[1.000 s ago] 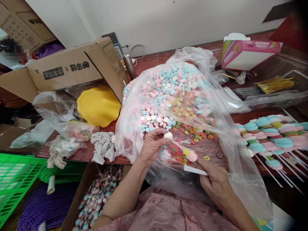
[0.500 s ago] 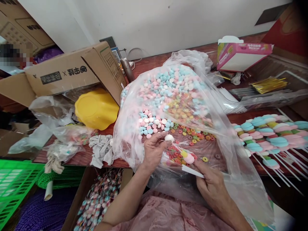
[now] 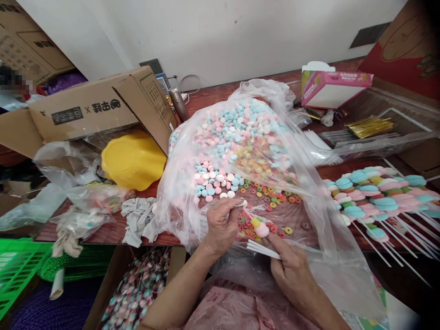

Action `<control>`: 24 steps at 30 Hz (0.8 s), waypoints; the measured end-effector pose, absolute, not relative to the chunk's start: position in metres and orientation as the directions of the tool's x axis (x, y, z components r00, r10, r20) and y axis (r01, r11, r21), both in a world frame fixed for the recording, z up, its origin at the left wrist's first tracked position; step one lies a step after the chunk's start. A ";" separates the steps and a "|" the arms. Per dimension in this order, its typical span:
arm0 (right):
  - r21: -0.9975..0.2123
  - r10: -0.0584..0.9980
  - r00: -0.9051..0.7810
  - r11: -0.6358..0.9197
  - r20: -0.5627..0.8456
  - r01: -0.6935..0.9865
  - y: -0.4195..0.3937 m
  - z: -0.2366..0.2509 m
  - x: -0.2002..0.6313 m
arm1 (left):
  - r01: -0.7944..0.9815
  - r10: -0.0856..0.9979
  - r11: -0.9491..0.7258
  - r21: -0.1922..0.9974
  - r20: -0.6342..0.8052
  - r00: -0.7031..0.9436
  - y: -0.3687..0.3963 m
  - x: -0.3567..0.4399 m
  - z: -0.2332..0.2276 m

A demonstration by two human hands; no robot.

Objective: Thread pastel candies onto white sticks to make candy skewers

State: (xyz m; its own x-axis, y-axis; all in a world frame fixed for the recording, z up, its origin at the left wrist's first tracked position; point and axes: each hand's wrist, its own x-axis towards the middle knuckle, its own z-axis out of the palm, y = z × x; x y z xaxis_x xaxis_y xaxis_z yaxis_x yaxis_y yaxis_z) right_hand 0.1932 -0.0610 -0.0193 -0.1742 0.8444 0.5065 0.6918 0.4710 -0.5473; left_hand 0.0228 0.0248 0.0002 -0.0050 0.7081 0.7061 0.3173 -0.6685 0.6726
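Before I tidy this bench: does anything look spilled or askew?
Yes. Ring candies and pastel discs lie scattered loose on the open plastic bag, and the cardboard box sits tipped over the yellow bowl.

candies (image 3: 237, 128): pastel pink, blue and white, all mixed up
rings (image 3: 271, 192): red, orange, yellow, green, just right of the candies
bowl (image 3: 132, 160): bright yellow, left of the candies
box (image 3: 92, 107): plain brown, black print
crate (image 3: 17, 275): neon green
cloth (image 3: 139, 220): grey
sticks (image 3: 261, 250): white
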 end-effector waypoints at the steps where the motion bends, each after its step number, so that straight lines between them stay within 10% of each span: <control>1: -0.549 0.845 -0.184 0.476 0.503 0.686 -0.060 -0.018 0.191 | 0.351 0.683 -0.687 0.636 0.730 0.016 0.025 0.023 0.000; 8: -0.565 0.864 -0.166 0.445 0.476 0.695 -0.056 -0.015 0.191 | 0.482 0.522 -0.785 0.389 0.834 0.177 0.032 0.017 -0.002; 16: -0.640 0.887 -0.142 0.420 0.439 0.644 -0.054 -0.022 0.190 | 0.099 0.890 -0.411 0.906 0.422 -0.171 0.028 0.030 -0.014; 24: -0.656 0.910 -0.125 0.375 0.395 0.655 -0.053 -0.030 0.194 | 0.086 0.928 -0.370 0.925 0.366 0.064 0.025 0.025 -0.006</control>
